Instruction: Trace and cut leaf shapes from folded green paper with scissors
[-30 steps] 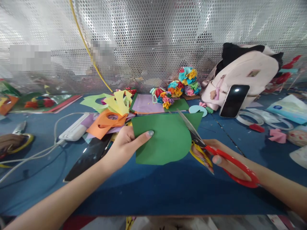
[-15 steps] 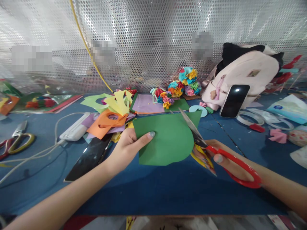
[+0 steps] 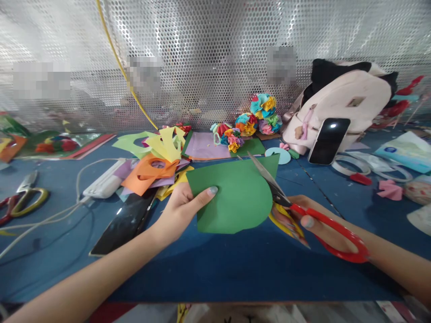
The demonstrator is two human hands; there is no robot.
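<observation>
A sheet of green paper point(image 3: 235, 197) is held up over the blue table, its right side cut to a rounded edge. My left hand point(image 3: 182, 204) pinches it at the left side, thumb on top and fingers hidden beneath. In my right hand point(image 3: 303, 224) is a pair of scissors point(image 3: 332, 231) with red and yellow handles. Its blades are parted at the paper's right edge, one blade above the sheet and the other mostly hidden under it. A narrow green strip still joins the sheet at the upper right.
Paper scraps point(image 3: 151, 168) lie behind my left hand, by a dark phone point(image 3: 121, 224) and a white power strip point(image 3: 106, 179). Other scissors point(image 3: 25, 195) rest far left. Behind stand paper flower balls point(image 3: 247, 123), a pink backpack point(image 3: 343, 103) and an upright phone point(image 3: 329, 141); tape rolls point(image 3: 350, 165) lie right.
The green paper has tilted slightly, its upper right corner shifting a little left and its lower left edge a little right. The scissors have shifted and turned only slightly; both hands keep their grip.
</observation>
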